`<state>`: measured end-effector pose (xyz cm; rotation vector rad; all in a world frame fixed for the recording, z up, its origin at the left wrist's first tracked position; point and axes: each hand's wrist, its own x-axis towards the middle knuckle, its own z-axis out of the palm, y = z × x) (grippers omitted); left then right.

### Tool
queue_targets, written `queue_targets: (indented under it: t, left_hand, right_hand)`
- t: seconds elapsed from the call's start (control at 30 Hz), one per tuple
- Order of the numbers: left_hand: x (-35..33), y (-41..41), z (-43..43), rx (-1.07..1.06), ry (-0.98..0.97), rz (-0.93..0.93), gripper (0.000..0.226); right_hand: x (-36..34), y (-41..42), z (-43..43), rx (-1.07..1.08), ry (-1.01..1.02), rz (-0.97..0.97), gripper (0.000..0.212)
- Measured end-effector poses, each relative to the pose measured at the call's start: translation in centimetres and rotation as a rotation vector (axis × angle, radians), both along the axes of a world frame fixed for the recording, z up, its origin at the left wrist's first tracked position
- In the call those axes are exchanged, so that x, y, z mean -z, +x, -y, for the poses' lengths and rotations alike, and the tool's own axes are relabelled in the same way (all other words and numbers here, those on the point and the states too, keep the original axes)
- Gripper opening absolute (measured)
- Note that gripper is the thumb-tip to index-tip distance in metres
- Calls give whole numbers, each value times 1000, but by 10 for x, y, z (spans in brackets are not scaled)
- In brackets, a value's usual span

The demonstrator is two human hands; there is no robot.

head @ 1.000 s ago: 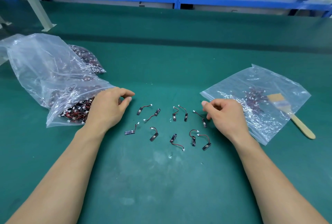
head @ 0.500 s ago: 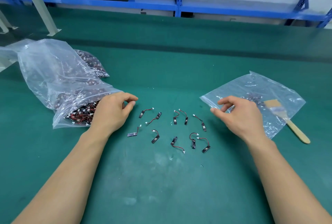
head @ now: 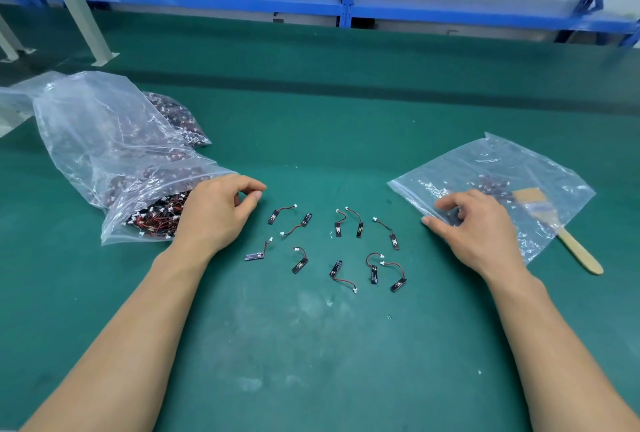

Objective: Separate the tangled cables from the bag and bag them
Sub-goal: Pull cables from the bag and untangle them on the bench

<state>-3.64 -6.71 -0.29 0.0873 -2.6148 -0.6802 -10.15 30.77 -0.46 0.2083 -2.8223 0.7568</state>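
Left hand [head: 214,213] loosely curled, empty, beside full bag [head: 104,141]; right hand [head: 481,224] spread on small bag [head: 519,168]

Loose cables [head: 359,228] lie at twelve, between my left hand [head: 214,217] and right hand [head: 478,231]. Full bag [head: 104,141] at ten, flat bag [head: 502,161] at two, brush [head: 575,251] on its three o'clock side.

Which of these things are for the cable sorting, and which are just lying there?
For the job: big bag of tangled cables by the left hand; separated cables on the mat; flat bag by the right hand.
Just lying about: wooden brush; blue shelf behind.
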Motion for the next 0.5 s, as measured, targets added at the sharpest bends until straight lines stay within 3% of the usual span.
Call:
queue_targets:
  t: [0.2,0.27,0.33,0.5]
  left_hand:
    - [0,1,1,3,16,0,12]
    - [0,1,1,4,20,-8,11]
    - [0,2,1,0,23,-14,12]
    - [-2,3,0,-8,28,-15,13]
  right_hand:
    - [2,0,-2,-18,-144,-2,11]
    - [1,0,-1,-20,-164,1,17]
    - [-1,0,0,-20,-142,-9,22]
    - [-3,-1,1,11,-52,-41,13]
